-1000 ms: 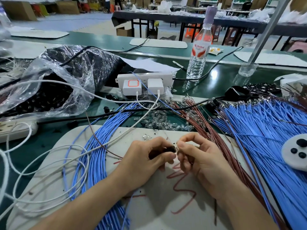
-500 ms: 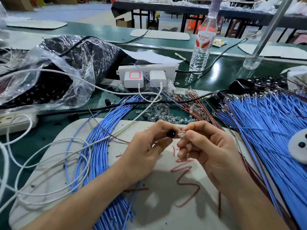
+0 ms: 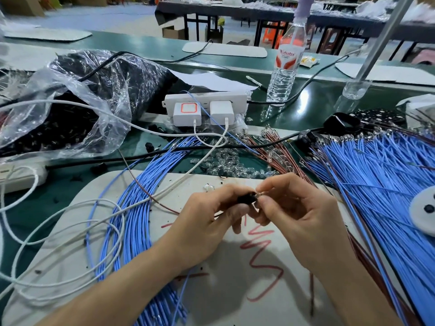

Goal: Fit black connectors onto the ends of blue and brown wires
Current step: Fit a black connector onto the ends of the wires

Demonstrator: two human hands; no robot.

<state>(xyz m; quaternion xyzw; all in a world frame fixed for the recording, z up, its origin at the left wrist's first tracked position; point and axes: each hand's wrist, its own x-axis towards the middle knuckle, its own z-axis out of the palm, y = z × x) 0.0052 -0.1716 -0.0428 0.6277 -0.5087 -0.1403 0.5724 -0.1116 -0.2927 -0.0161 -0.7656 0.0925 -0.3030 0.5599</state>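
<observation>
grey mat [image 3: 223, 290], left grip [image 3: 207, 222] pinching black connector [image 3: 246, 199], right grip [image 3: 299, 220] pinching wire end [image 3: 259, 194] beside it

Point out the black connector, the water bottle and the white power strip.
black connector [image 3: 246, 199]: head view, its exposed body.
water bottle [image 3: 281, 81]: head view, clear lower body.
white power strip [image 3: 207, 98]: head view, bare top face.

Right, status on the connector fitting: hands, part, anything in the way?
Left hand pinches black connector. Right hand pinches metal wire terminal against it; seating unclear. White charger cable lies left, off the hands.
</observation>
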